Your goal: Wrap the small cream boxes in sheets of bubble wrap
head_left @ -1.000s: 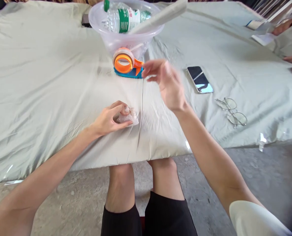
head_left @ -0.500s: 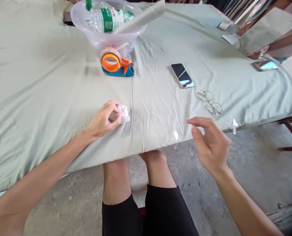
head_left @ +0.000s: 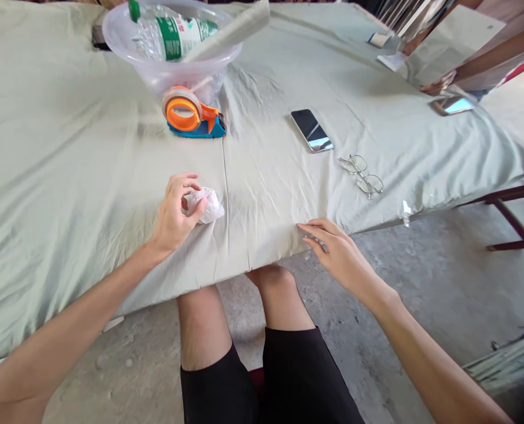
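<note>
**Right hand drops to the desk edge; left hand keeps the wad pinned**

Your left hand (head_left: 173, 212) has not let go. Thumb and curled fingers pinch the crumpled clear-plastic wad (head_left: 206, 206), which lies on the cloth-covered desk (head_left: 68, 147) near its front edge, just left of the cloth's centre crease.

The change is in your right hand (head_left: 337, 253). A second ago it was up beside the orange tape dispenser (head_left: 191, 113), and half a second ago it hung in the air off the desk. Now it is at the desk's front edge, fingers stretched out and close together, tips touching the cloth, holding nothing I can see. So the dispenser stands untouched in front of the clear bowl (head_left: 151, 73), and only one hand is on the wad — the two hands are well apart.

Some things are hard to make out. A shiny patch sits by your right fingertips, possibly a strip of clear tape, but I cannot tell. Whatever the wad wraps is hidden by the plastic and your fingers. The bowl, cut off at the top, holds a water bottle (head_left: 169, 36) and a grey roll (head_left: 231, 32). A phone (head_left: 311, 129) and glasses (head_left: 361, 174) lie to the right. Another person's hand (head_left: 438, 85) shows at the far corner — the rest of that person is out of frame.
</note>
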Action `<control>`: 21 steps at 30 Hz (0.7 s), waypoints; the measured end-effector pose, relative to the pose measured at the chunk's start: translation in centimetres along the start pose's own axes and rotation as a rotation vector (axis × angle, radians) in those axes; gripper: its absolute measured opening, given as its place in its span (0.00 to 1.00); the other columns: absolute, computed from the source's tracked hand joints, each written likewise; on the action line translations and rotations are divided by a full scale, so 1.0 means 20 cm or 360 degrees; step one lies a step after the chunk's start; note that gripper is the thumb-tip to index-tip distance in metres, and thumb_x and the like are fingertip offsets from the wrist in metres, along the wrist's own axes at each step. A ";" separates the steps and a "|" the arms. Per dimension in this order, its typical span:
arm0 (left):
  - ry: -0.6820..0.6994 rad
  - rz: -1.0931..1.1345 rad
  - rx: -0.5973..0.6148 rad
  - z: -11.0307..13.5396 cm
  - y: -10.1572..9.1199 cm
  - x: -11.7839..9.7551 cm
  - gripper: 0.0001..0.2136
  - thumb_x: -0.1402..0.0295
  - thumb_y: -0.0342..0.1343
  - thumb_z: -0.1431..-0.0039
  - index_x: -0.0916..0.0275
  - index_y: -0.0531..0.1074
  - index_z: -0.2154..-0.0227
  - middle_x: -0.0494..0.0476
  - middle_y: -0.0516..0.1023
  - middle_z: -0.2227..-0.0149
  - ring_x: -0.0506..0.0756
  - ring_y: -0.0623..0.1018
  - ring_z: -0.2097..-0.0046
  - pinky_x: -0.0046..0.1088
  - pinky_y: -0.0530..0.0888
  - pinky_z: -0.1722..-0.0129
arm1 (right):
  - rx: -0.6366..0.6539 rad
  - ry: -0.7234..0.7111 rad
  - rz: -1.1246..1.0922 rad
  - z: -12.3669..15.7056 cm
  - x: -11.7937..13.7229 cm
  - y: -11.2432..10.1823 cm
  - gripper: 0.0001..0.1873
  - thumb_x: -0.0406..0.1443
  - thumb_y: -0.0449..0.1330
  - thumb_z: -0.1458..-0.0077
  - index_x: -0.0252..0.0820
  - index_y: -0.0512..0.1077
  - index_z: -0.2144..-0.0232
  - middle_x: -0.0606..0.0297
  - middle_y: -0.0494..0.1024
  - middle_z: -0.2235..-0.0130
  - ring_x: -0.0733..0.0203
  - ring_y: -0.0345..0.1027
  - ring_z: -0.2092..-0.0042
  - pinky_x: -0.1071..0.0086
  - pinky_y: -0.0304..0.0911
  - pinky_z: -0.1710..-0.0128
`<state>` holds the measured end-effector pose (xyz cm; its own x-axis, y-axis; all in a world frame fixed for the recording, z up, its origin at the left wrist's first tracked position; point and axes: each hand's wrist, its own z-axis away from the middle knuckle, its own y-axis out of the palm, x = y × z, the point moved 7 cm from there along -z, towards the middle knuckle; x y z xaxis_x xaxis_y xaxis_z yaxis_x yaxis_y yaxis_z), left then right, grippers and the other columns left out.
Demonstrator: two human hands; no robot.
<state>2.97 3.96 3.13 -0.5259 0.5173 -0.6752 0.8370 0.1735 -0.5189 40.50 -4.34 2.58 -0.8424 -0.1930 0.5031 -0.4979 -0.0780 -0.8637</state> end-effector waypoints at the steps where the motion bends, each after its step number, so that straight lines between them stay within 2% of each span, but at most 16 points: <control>1: 0.0024 -0.0036 -0.0016 0.00 0.00 -0.01 0.07 0.63 0.62 0.25 0.55 0.73 0.49 0.64 0.80 0.35 0.56 0.85 0.52 0.32 0.81 0.64 | 0.0013 0.0014 -0.0001 -0.02 -0.01 0.00 0.21 0.44 0.56 0.22 0.50 0.84 0.38 0.50 0.84 0.41 0.38 0.85 0.46 0.43 0.82 0.45; 4: 0.0100 -0.0169 -0.0050 0.01 0.00 -0.04 0.04 0.64 0.60 0.21 0.54 0.75 0.49 0.63 0.80 0.36 0.55 0.83 0.55 0.30 0.78 0.67 | 0.0031 0.0050 -0.0029 -0.05 -0.04 0.00 0.17 0.44 0.57 0.25 0.48 0.85 0.49 0.52 0.85 0.49 0.45 0.82 0.60 0.49 0.79 0.57; 7: 0.0147 -0.0254 -0.0063 0.02 0.01 -0.06 0.05 0.62 0.58 0.18 0.54 0.77 0.49 0.60 0.80 0.37 0.50 0.79 0.63 0.28 0.75 0.69 | 0.0038 0.0044 -0.0081 -0.08 -0.04 -0.02 0.12 0.43 0.58 0.28 0.48 0.81 0.58 0.54 0.85 0.55 0.46 0.80 0.61 0.51 0.77 0.56; 11: 0.0131 -0.0249 -0.0018 0.02 0.01 -0.06 0.10 0.59 0.57 0.16 0.55 0.80 0.53 0.59 0.81 0.36 0.48 0.75 0.68 0.28 0.74 0.70 | 0.0087 0.0014 -0.0057 -0.13 -0.02 -0.03 0.10 0.41 0.57 0.28 0.49 0.76 0.63 0.55 0.83 0.57 0.46 0.79 0.61 0.51 0.73 0.56; 16: 0.0113 -0.0137 0.0038 0.01 0.00 -0.06 0.12 0.60 0.58 0.16 0.56 0.83 0.55 0.61 0.83 0.38 0.53 0.83 0.59 0.29 0.77 0.66 | 0.0173 -0.0069 0.0016 -0.16 0.00 -0.03 0.11 0.39 0.52 0.27 0.49 0.69 0.64 0.56 0.80 0.58 0.49 0.75 0.61 0.54 0.69 0.57; 19: 0.0120 -0.0099 0.0048 0.01 0.00 -0.05 0.15 0.56 0.59 0.16 0.57 0.84 0.58 0.61 0.85 0.41 0.57 0.85 0.53 0.30 0.77 0.66 | 0.0189 -0.0047 -0.0028 -0.16 -0.01 -0.05 0.09 0.39 0.53 0.26 0.50 0.68 0.63 0.57 0.81 0.57 0.50 0.74 0.63 0.56 0.69 0.59; 21: 0.0135 -0.0085 0.0035 0.01 0.00 -0.05 0.18 0.53 0.59 0.16 0.58 0.84 0.60 0.62 0.86 0.42 0.58 0.85 0.52 0.31 0.77 0.67 | 0.0182 -0.0009 -0.0057 -0.15 -0.03 -0.06 0.08 0.40 0.55 0.27 0.50 0.69 0.63 0.58 0.82 0.59 0.50 0.76 0.63 0.56 0.70 0.60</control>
<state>3.44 3.39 3.69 -0.5540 0.5771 -0.6001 0.8043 0.1848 -0.5648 40.88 -1.13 3.42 -0.8232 -0.1933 0.5339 -0.5007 -0.1963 -0.8431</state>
